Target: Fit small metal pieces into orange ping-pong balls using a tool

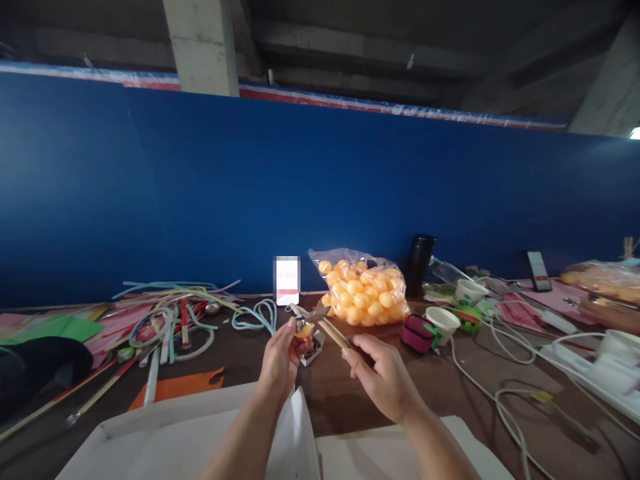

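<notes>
My left hand (281, 357) is raised over the brown table (340, 393), fingers pinched round a small orange ball (303, 329) with a shiny metal piece on it. My right hand (383, 377) is closed on a wooden-handled tool (334, 331). The tool's metal tip reaches the ball. A clear bag of orange balls (361, 291) sits just beyond both hands. A small box of metal bits (313, 349) lies under the left fingers.
Coloured tubes and sticks (175, 317) lie at the left. White cardboard boxes (200, 433) sit at the near edge. Paper cups (443, 321), a pink pouch (419, 333), a black tumbler (420, 265), a phone (539, 271) and white cables (505, 393) crowd the right. A blue wall stands behind.
</notes>
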The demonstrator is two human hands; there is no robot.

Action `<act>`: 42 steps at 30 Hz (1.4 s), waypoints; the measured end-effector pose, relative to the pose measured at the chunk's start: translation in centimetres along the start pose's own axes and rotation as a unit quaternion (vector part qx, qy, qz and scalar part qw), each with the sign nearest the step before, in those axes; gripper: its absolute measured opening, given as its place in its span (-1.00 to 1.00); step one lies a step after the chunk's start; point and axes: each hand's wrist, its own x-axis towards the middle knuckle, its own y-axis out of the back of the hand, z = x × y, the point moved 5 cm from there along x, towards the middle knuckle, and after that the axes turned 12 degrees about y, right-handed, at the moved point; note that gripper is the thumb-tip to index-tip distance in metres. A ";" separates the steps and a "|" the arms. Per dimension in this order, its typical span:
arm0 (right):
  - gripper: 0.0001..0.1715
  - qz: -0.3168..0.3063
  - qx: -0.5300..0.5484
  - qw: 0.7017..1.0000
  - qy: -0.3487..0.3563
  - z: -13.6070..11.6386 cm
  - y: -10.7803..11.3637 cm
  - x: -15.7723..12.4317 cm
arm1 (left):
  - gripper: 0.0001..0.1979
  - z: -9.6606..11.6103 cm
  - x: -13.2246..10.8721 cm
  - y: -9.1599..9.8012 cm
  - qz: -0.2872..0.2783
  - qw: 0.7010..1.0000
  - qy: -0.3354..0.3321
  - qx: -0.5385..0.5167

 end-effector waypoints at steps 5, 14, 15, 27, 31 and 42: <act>-0.75 -0.008 -0.009 1.000 -0.004 0.2 0.0 0.0 | -0.78 0.0 0.0 0.0 0.013 1.000 0.001 -0.002; -0.76 -0.005 -0.002 1.000 -0.002 0.0 0.0 0.0 | -0.79 0.0 0.0 0.0 0.005 1.000 0.002 0.005; -0.76 -0.003 0.005 1.000 -0.001 0.0 0.0 0.0 | -0.79 0.0 0.0 0.0 0.000 1.000 0.001 0.005; -0.75 0.015 0.018 1.000 0.011 -0.7 0.4 0.1 | -0.74 0.1 -0.1 -0.1 -0.003 1.000 -0.003 0.013; -0.75 0.014 -0.002 1.000 0.014 -0.8 0.5 0.0 | -0.72 0.1 -0.1 0.0 -0.010 1.000 0.004 0.015; -0.78 0.006 -0.019 1.000 0.014 -0.5 0.2 0.1 | -0.65 0.1 0.0 0.2 -0.014 1.000 0.004 0.025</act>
